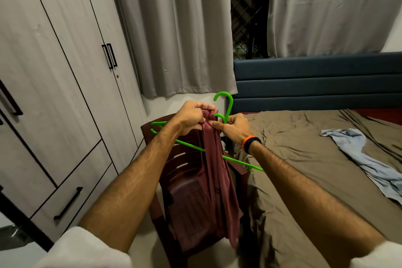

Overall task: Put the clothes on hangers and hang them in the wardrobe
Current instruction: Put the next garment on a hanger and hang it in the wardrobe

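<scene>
2 hands [193,118] [232,127] w/ fingers pinching 1 maroon garment [217,180] on 1 green hanger [226,104].

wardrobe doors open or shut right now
Shut. The wardrobe doors sit flush with their black handles side by side, no gap or interior showing in what the view covers.

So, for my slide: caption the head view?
Both hands work a maroon garment onto a green hanger.
</scene>
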